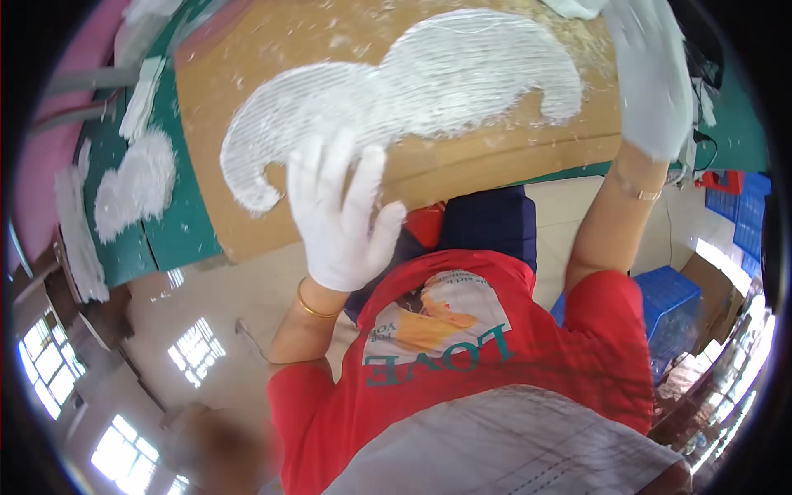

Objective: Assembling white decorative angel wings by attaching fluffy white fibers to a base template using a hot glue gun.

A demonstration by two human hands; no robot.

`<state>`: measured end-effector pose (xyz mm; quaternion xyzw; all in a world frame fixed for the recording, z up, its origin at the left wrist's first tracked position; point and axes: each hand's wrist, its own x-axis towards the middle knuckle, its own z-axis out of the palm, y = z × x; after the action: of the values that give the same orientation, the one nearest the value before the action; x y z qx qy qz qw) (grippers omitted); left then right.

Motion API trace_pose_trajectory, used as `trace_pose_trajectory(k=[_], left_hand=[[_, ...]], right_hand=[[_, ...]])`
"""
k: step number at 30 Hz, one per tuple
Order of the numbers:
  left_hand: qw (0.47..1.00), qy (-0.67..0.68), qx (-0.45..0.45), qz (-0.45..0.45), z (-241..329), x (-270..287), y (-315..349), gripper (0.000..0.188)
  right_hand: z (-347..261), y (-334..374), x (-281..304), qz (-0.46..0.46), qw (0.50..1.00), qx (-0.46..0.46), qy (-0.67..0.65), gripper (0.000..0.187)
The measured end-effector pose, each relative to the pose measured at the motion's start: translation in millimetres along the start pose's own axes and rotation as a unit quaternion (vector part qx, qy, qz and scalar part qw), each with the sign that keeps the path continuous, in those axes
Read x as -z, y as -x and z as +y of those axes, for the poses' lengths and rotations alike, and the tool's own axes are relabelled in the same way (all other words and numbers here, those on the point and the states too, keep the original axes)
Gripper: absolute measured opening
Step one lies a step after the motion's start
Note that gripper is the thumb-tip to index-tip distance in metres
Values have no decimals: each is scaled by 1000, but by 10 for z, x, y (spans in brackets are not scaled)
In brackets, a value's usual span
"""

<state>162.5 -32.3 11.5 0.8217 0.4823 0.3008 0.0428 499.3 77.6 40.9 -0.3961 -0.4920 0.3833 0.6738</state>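
A white, double-curved piece [462, 74] with closely spaced ridged lines and a fluffy edge lies flat on a brown cardboard sheet [487, 161]. My left hand [342, 219], in a white glove, rests by the lower left part of this piece. Its fingers are spread, and the fingertips overlap the piece's edge. At the far right side of the cardboard is my right hand [652, 82], also white-gloved and slightly blurred. Its fingers run to the top edge of the picture, so whether they hold anything does not show.
Fluffy white pieces [136, 186] and white strips [142, 99] lie on the green table [194, 206] to the left. Loose white fibres scatter over the cardboard. A dark cable [705, 148] hangs at the right table edge. Blue crates [667, 297] stand on the floor at right.
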Motion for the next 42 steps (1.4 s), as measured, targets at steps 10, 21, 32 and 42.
trace_pose_trajectory(k=[10,21,32,42], left_hand=[[979,1,24,-201,388,-584,-629,82],[981,-14,16,-193,725,-1012,-947,75],[990,-48,68,-117,859,-1174,-1303,45],[982,-163,4,-98,769,-1312,-1330,13]], right_hand=[[111,662,349,13,918,167,359,40],[166,480,487,-264,829,166,464,31],[47,182,619,-171,808,185,532,38],[181,96,553,-331,763,202,518,42]])
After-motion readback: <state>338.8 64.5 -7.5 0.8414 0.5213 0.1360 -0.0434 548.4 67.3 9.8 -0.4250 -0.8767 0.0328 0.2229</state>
